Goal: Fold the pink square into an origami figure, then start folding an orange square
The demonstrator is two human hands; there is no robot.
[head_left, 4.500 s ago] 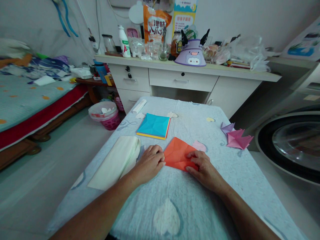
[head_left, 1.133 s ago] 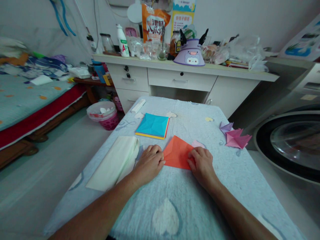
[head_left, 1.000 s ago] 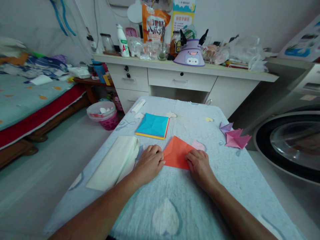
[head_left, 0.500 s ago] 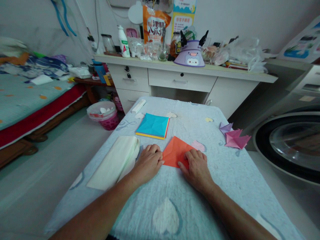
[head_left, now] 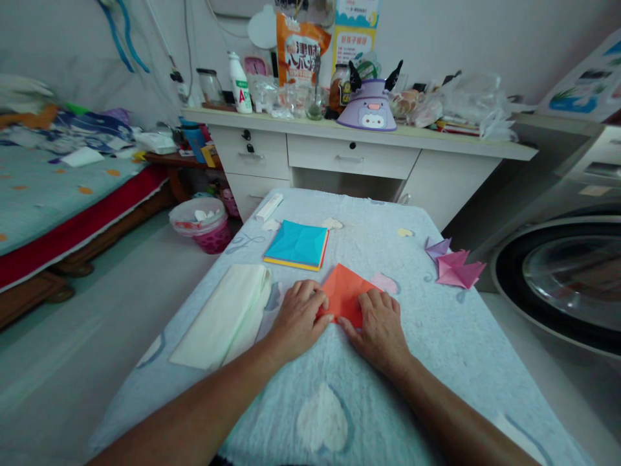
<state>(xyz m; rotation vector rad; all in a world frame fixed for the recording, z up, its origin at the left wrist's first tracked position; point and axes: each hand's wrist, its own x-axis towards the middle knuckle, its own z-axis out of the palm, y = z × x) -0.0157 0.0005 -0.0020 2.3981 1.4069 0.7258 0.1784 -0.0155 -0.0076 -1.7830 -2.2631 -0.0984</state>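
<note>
A sheet of orange origami paper (head_left: 344,288) lies on the cloth-covered table, its lower part folded and partly hidden by my hands. My left hand (head_left: 301,316) grips its left side, fingers curled and thumb at the near edge. On the right side my right hand (head_left: 381,323) holds the paper down with bent fingers, its thumb close to the left thumb. Just beyond them sits a stack of coloured paper (head_left: 297,244) with a blue sheet on top. Pink folded paper (head_left: 458,268) and purple folded paper (head_left: 438,248) rest at the right edge.
Left of my hands lies a pale folded cloth or paper packet (head_left: 226,317). A small white box (head_left: 269,207) is near the far left corner. Beyond the table stand a white desk (head_left: 349,155) and a washing machine (head_left: 572,272); a pink bin (head_left: 213,236) is on the floor.
My left hand has moved right, farther over the orange paper's left corner. My right thumb has slid left along the near edge, bringing both thumbs closer together.
</note>
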